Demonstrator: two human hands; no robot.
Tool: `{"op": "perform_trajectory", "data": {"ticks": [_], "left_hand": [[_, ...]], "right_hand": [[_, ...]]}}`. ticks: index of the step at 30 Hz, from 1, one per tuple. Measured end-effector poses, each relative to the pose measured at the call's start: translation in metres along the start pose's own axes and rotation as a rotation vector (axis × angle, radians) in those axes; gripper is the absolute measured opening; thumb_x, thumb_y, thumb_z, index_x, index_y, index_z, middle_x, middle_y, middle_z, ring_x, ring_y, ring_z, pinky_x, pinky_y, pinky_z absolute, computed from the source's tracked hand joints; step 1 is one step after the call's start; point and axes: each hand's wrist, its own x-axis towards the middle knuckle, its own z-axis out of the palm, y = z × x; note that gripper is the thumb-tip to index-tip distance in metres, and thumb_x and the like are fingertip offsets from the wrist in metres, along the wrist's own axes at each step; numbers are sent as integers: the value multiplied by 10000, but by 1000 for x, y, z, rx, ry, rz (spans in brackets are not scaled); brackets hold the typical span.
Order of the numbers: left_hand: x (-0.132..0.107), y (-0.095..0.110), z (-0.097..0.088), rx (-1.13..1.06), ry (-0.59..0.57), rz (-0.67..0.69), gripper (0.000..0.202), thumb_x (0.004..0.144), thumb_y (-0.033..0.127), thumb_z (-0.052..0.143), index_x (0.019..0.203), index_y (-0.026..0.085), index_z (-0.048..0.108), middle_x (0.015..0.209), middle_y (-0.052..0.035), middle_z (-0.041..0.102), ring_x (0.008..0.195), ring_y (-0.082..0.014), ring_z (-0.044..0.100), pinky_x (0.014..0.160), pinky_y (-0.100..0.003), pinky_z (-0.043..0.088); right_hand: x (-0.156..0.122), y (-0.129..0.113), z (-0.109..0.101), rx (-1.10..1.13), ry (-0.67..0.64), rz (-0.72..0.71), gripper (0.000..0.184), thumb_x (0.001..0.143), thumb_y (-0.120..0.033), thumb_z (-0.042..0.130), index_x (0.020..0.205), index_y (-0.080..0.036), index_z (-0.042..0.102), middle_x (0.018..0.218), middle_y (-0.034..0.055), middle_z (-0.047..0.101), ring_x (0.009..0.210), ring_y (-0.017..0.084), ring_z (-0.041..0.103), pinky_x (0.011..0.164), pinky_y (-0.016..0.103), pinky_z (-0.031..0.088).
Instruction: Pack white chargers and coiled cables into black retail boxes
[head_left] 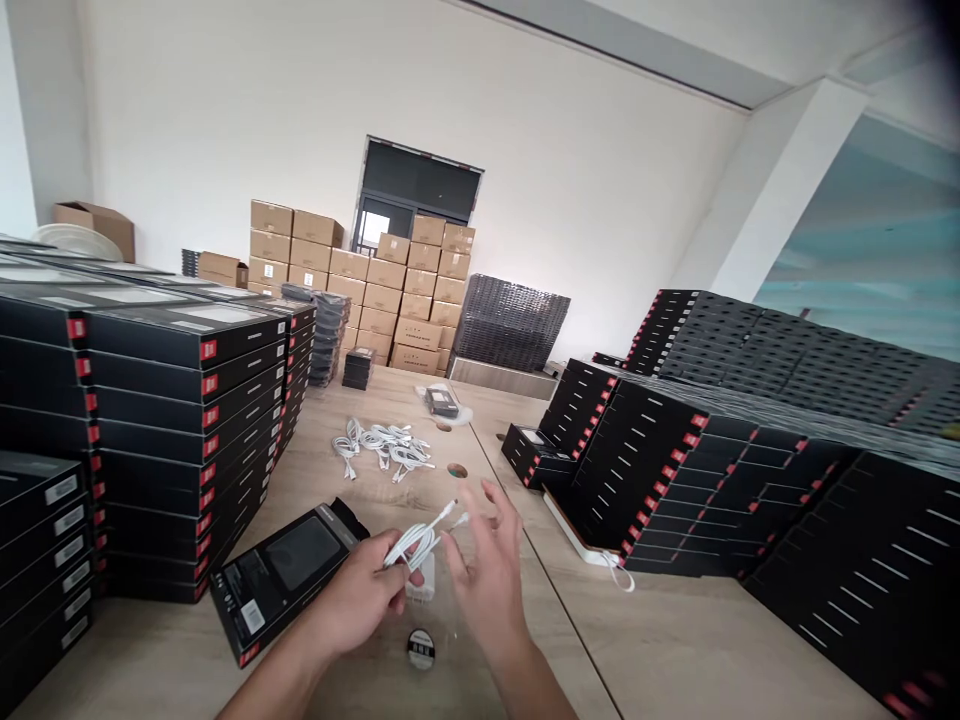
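Coiled white charging cable point(420, 540) pinched in left hand point(367, 598) above the wooden worktop point(360, 680); right hand point(487, 570) spread, just beside it. Best kept gathered in a tight loop. Open flat black cardboard box point(289, 577) just left, a dark inset inside.

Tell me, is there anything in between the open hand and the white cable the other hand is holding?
Nothing visible. The left hand grips the bundled white cable, and the right hand is open beside it with only air between. The open black box lies off to the left on the table, out of the way.
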Motion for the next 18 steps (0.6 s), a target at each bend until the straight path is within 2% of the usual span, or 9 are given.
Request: {"op": "perform_trajectory", "data": {"ticks": [1, 3, 5, 8, 10, 12, 15, 18], "left_hand": [[1, -1, 0, 57, 11, 36, 213, 745, 293, 535, 890, 153, 603, 769, -12, 651, 521, -96, 488, 499, -226, 319], [2, -4, -1, 150, 37, 101, 192, 789, 306, 511, 847, 155, 614, 716, -6, 637, 560, -119, 520, 551, -241, 364], [3, -6, -2, 211, 78, 121, 207, 828, 312, 474, 861, 163, 615, 725, -8, 639, 569, -131, 531, 576, -253, 386], [3, -8, -6, 303, 180, 124, 188, 844, 277, 443, 900, 182, 596, 788, -20, 656, 573, -141, 540, 581, -262, 392], [3, -10, -8, 331, 223, 129, 167, 837, 251, 454, 934, 194, 576, 799, -22, 661, 609, -152, 556, 605, -266, 397], [3, -10, -8, 323, 210, 129, 148, 828, 248, 473, 941, 201, 556, 806, -22, 664, 641, -158, 565, 627, -269, 403], [1, -10, -3, 299, 120, 118, 83, 819, 263, 494, 868, 205, 528, 791, -11, 647, 648, -154, 556, 615, -264, 403], [-3, -6, 3, 260, 34, 100, 61, 825, 264, 482, 847, 208, 493, 771, 14, 591, 614, -134, 525, 563, -248, 397]], "right_hand": [[1, -2, -3, -100, -30, -102, 355, 862, -205, 576, 1198, -302, 634, 1334, 99, 465, 1208, 316, 446, 951, 489, 410], [3, -8, -7, -238, -56, -207, 232, 882, -173, 550, 985, -288, 722, 1204, 92, 540, 1099, 295, 485, 889, 457, 408], [4, -15, -11, -317, -74, -220, 199, 887, -182, 561, 830, -267, 732, 985, 81, 609, 929, 259, 516, 780, 396, 394], [1, -27, -12, -297, -205, -178, 229, 904, -186, 528, 753, -235, 694, 737, 46, 619, 749, 214, 519, 693, 350, 347], [-3, -34, -10, -159, -298, -67, 232, 918, -201, 494, 751, -217, 655, 713, 33, 637, 701, 194, 537, 670, 326, 352], [-6, -37, -6, 58, -352, 105, 220, 930, -261, 483, 768, -210, 622, 711, 24, 656, 665, 178, 561, 643, 297, 376], [-8, -37, -1, 420, -364, 359, 237, 916, -369, 504, 766, -206, 589, 653, 2, 636, 599, 163, 578, 588, 264, 417], [-4, -33, 1, 682, -349, 524, 283, 859, -428, 574, 711, -187, 594, 643, 2, 629, 542, 147, 578, 562, 257, 447]]}}
